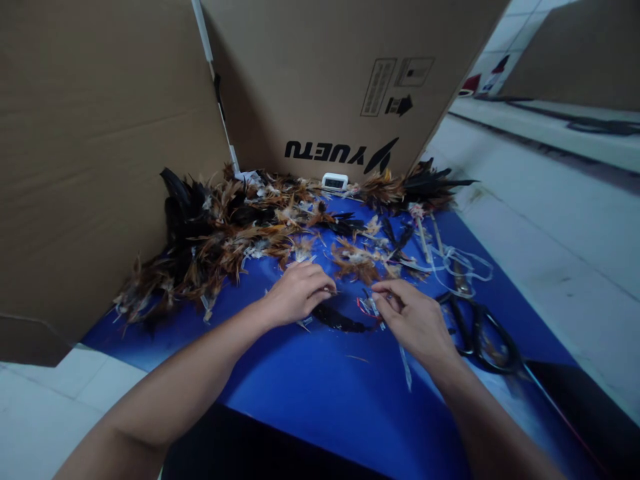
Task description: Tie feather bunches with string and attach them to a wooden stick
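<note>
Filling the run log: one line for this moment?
left hand: on dark feather | right hand: pinching small feather bundle | scissors: right, untouched

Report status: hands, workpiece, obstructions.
Left hand pinching long black feather. Right hand fingers closed on small red-and-white bundle. Black-handled scissors beside right hand.

Bare blue desk (310, 380) lies open between the person and the two hands, the widest free passage in view. Ahead, a dense heap of brown and black feathers (225, 233) blocks the back and left of the desk, pressed against tall brown cardboard walls (100, 167) that close off the far and left sides. To the right, black-handled scissors (480, 330) and loops of clear plastic cord (463, 263) lie just beside the right hand (417, 323). A small white digital clock (335, 181) stands at the cardboard's foot. The left hand (297, 293) rests at the heap's near edge.
</note>
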Tool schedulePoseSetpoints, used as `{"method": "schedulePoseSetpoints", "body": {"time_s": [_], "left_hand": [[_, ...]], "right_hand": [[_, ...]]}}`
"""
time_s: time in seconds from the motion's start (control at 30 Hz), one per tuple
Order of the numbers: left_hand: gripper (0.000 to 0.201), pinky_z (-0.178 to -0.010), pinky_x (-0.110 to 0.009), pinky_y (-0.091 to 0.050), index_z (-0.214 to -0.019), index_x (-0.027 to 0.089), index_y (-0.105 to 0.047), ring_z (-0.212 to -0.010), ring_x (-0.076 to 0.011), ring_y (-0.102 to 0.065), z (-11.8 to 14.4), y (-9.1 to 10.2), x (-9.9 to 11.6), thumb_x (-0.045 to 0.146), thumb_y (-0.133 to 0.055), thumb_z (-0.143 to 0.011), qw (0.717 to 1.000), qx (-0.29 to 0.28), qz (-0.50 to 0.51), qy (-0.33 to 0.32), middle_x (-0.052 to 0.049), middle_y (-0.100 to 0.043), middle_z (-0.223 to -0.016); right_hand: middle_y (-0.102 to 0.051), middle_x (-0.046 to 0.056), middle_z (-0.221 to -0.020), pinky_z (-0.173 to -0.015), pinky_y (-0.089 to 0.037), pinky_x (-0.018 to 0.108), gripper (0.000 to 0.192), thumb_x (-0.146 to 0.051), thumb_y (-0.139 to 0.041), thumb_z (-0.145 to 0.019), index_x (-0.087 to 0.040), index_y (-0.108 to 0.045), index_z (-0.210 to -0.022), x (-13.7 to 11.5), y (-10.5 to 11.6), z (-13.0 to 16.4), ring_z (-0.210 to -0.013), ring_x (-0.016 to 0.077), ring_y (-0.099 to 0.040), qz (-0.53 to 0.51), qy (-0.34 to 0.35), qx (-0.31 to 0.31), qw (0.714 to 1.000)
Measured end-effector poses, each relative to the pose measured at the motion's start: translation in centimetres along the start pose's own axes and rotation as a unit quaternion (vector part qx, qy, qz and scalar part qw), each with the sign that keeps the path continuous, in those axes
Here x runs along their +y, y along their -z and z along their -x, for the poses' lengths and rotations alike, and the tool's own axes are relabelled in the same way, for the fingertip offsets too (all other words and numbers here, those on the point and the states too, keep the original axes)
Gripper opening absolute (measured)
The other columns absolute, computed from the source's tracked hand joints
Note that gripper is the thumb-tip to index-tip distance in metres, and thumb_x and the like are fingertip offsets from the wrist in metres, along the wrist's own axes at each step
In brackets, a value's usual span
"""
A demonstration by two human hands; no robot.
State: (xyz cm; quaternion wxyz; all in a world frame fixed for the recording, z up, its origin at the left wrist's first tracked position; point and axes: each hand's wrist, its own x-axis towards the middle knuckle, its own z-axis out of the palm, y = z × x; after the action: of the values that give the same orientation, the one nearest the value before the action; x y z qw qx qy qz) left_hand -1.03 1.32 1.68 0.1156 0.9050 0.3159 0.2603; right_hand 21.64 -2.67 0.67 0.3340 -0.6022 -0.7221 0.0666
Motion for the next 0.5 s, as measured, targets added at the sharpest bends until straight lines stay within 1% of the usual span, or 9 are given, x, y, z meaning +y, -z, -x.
{"method": "schedulePoseSetpoints", "body": {"time_s": [0.07, 0.13, 0.27, 0.33, 0.4, 0.47, 0.5], "left_hand": [[0.016, -0.080, -0.031, -0.037, -0.092, 0.020, -0.062, -0.088, -0.0162, -0.052, 0.13, -0.10, 0.16, 0.029, -0.052, -0.084, 0.998, -0.051, -0.003, -0.025, -0.004, -0.059, -0.088], [0.016, -0.080, -0.031, -0.037, -0.091, 0.020, -0.063, -0.090, -0.0170, -0.051, 0.27, -0.33, 0.31, 0.031, -0.056, -0.081, 0.996, -0.087, -0.013, -0.033, -0.004, -0.057, -0.089], [0.012, -0.077, -0.031, -0.036, -0.087, 0.018, -0.062, -0.089, -0.0170, -0.050, 0.39, -0.65, 0.66, 0.027, -0.055, -0.082, 0.992, -0.123, -0.032, -0.015, -0.004, -0.057, -0.088], [0.011, -0.076, -0.030, -0.035, -0.083, 0.018, -0.062, -0.087, -0.0166, -0.049, 0.34, -0.66, 0.83, 0.025, -0.053, -0.083, 0.990, -0.136, -0.040, -0.005, -0.004, -0.057, -0.086], [0.011, -0.074, -0.030, -0.035, -0.082, 0.017, -0.061, -0.085, -0.0163, -0.049, 0.26, -0.65, 0.94, 0.023, -0.051, -0.084, 0.989, -0.140, -0.045, -0.004, -0.004, -0.057, -0.085], [0.012, -0.074, -0.029, -0.035, -0.083, 0.016, -0.059, -0.084, -0.0158, -0.049, 0.15, -0.65, 0.96, 0.023, -0.049, -0.085, 0.991, -0.124, -0.043, -0.010, -0.004, -0.057, -0.086], [0.013, -0.074, -0.029, -0.035, -0.083, 0.016, -0.058, -0.084, -0.0155, -0.049, 0.10, -0.66, 0.94, 0.024, -0.048, -0.086, 0.993, -0.107, -0.039, -0.014, -0.004, -0.057, -0.086]], "right_hand": [[-0.061, 0.002, -0.071, -0.053, -0.040, 0.026, 0.014, -0.026, -0.050, -0.079, -0.021, -0.062, -0.084, -0.07, -0.11, 0.02, -0.058, 0.0148, -0.055, 0.002, 0.004, -0.005, 1.000], [-0.062, 0.002, -0.072, -0.053, -0.040, 0.026, 0.013, -0.025, -0.050, -0.079, -0.021, -0.061, -0.084, -0.09, -0.27, 0.08, -0.059, 0.0151, -0.056, 0.005, 0.004, -0.016, 1.000], [-0.063, 0.002, -0.074, -0.057, -0.041, 0.026, 0.012, -0.025, -0.051, -0.079, -0.021, -0.061, -0.084, -0.15, -0.50, 0.21, -0.064, 0.0161, -0.058, 0.002, -0.001, -0.034, 0.999], [-0.064, 0.002, -0.074, -0.060, -0.042, 0.027, 0.012, -0.027, -0.050, -0.080, -0.021, -0.061, -0.082, -0.29, -0.45, 0.22, -0.066, 0.0166, -0.059, -0.010, 0.000, -0.035, 0.999], [-0.065, 0.002, -0.078, -0.064, -0.043, 0.028, 0.017, -0.029, -0.047, -0.083, -0.021, -0.062, -0.081, -0.46, -0.27, 0.18, -0.071, 0.0171, -0.060, -0.031, -0.004, -0.032, 0.999], [-0.066, 0.003, -0.082, -0.068, -0.043, 0.028, 0.023, -0.032, -0.043, -0.086, -0.021, -0.063, -0.082, -0.59, -0.01, 0.10, -0.075, 0.0173, -0.060, -0.061, -0.027, -0.024, 0.997], [-0.066, 0.003, -0.081, -0.068, -0.043, 0.028, 0.025, -0.033, -0.042, -0.087, -0.021, -0.063, -0.083, -0.60, 0.11, 0.05, -0.075, 0.0170, -0.060, -0.081, -0.049, -0.018, 0.995]]}}
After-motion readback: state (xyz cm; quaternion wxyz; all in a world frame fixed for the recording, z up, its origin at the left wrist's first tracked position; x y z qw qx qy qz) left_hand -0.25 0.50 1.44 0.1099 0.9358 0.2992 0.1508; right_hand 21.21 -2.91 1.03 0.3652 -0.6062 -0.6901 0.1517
